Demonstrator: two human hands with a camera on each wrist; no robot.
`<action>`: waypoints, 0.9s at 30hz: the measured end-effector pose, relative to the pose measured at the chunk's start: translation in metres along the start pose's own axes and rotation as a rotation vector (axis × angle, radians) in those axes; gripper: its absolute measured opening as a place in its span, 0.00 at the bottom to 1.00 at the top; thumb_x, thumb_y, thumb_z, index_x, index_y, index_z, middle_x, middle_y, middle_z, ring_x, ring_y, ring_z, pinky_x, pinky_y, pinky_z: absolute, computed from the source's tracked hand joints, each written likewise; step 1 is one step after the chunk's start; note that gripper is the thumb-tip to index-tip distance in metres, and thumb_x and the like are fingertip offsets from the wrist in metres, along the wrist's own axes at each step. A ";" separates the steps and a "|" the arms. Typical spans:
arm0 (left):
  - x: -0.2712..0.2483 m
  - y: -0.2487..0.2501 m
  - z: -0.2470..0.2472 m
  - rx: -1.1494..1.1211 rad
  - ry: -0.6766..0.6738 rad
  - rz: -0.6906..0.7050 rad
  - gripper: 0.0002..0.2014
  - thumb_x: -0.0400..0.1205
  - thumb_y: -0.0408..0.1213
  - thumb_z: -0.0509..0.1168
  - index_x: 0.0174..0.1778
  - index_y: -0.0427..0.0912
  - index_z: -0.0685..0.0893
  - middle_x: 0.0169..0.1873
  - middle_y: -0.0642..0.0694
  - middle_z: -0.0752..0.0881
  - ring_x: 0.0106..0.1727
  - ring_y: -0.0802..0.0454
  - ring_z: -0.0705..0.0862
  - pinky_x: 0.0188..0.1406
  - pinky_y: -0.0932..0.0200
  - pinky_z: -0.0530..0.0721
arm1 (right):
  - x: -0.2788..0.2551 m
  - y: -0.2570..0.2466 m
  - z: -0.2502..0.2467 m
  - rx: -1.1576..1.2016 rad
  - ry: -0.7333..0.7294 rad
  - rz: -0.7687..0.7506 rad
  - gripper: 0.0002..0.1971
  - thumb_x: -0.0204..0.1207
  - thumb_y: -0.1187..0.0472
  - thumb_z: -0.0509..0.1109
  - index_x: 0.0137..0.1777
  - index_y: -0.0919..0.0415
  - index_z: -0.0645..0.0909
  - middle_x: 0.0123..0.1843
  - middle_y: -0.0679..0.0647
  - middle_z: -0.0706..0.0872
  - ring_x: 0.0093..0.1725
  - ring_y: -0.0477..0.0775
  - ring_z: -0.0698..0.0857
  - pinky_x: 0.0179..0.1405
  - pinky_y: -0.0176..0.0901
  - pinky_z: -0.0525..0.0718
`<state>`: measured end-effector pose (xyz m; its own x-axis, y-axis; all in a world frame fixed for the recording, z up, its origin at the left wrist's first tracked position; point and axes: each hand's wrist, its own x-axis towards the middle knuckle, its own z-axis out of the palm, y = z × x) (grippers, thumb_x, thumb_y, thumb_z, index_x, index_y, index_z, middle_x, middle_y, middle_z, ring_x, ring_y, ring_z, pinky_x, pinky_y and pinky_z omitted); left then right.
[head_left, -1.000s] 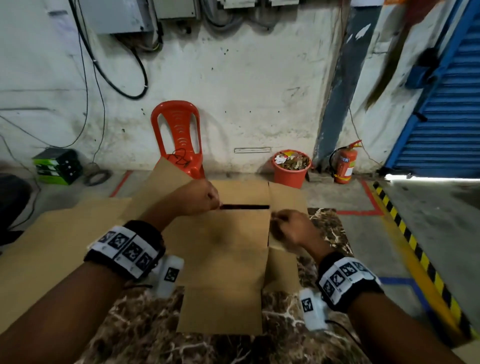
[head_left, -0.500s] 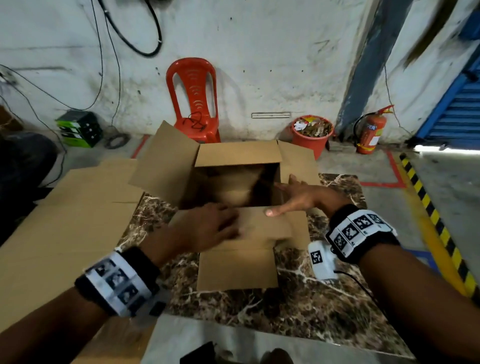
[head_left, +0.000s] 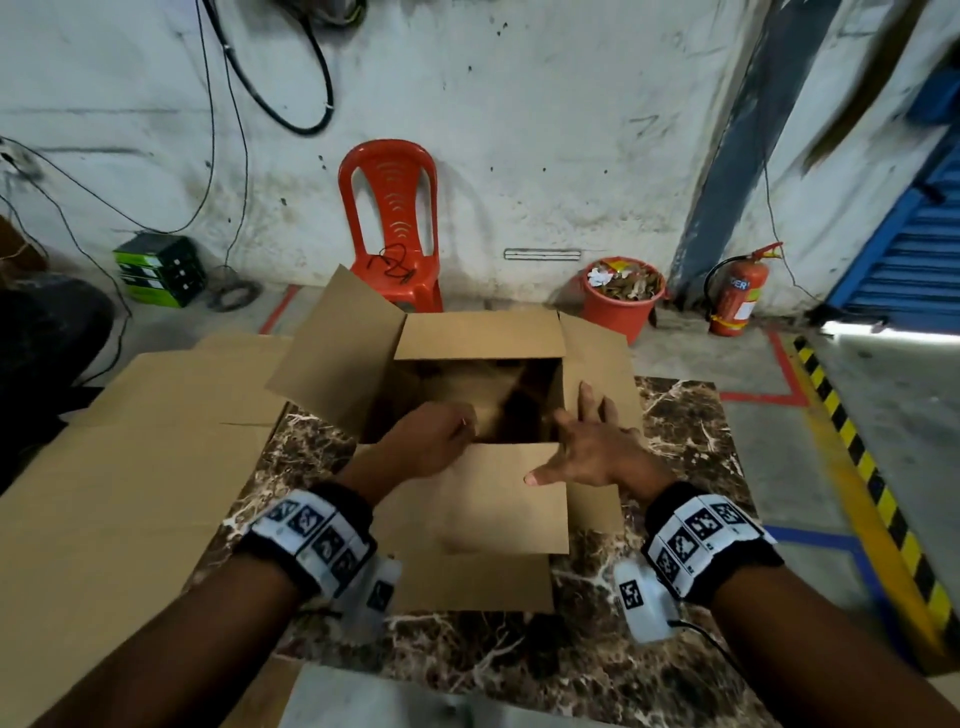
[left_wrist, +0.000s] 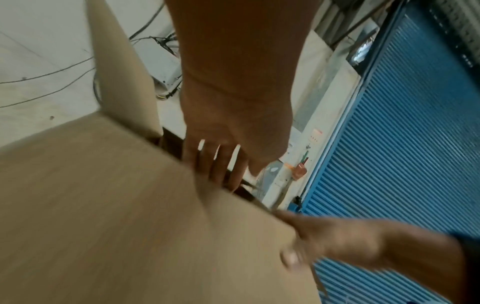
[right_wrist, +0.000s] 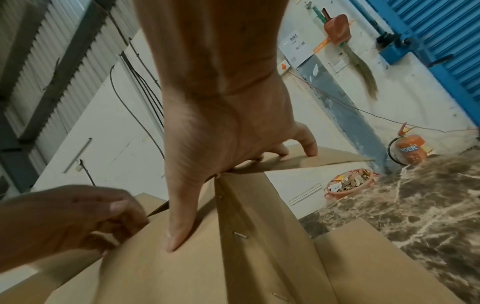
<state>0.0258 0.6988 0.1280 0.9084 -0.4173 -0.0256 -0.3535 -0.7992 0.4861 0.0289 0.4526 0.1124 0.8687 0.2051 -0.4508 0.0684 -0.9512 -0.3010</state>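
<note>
One cardboard box stands open on the marble worktop, straight ahead of the person, with all four flaps spread outward. Its near flap is folded toward the person and hangs down over the front wall. The left flap slants up and away, the far flap tips back, and the right flap lies out to the side. Metal staples show along the corner seam in the right wrist view.

The left hand is at the near-left rim of the opening, its fingers curled over the top edge of the near flap and grasping it. The right hand is released and spread. Its fingers press flat on the right flap, while the thumb lies straight along the near flap, just beside the corner. Both wrists wear black bands with printed square markers.

Flat cardboard sheets lie to the left of the box, overlapping the worktop's edge. Beyond the box, a red plastic chair stands against the stained white wall. An orange bucket filled with scraps stands to the chair's right, with a red fire extinguisher near it. A blue roller shutter closes the far right, and a green crate sits on the floor at the left.
</note>
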 end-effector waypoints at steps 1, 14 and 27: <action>0.015 0.000 -0.011 0.039 -0.133 -0.023 0.13 0.86 0.40 0.59 0.50 0.36 0.84 0.47 0.41 0.85 0.53 0.41 0.84 0.47 0.60 0.74 | 0.002 0.002 0.000 0.006 -0.008 -0.009 0.52 0.62 0.26 0.74 0.84 0.40 0.57 0.85 0.59 0.24 0.83 0.74 0.29 0.76 0.83 0.48; 0.174 -0.004 -0.089 0.712 0.151 -0.057 0.22 0.81 0.44 0.63 0.69 0.40 0.74 0.67 0.33 0.76 0.68 0.34 0.74 0.64 0.40 0.76 | 0.023 0.001 -0.018 0.044 0.210 0.099 0.46 0.79 0.44 0.68 0.87 0.53 0.42 0.78 0.62 0.62 0.72 0.74 0.71 0.73 0.59 0.72; 0.233 -0.091 -0.041 0.522 -0.187 -0.204 0.27 0.81 0.47 0.68 0.74 0.36 0.74 0.70 0.34 0.78 0.70 0.31 0.77 0.71 0.41 0.74 | 0.052 0.007 0.010 -0.006 0.337 0.133 0.45 0.70 0.40 0.69 0.83 0.54 0.53 0.77 0.56 0.62 0.71 0.69 0.71 0.66 0.63 0.78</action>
<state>0.2783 0.6922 0.1133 0.9316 -0.2642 -0.2495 -0.2820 -0.9587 -0.0378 0.0694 0.4586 0.0788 0.9830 -0.0076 -0.1832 -0.0546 -0.9659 -0.2531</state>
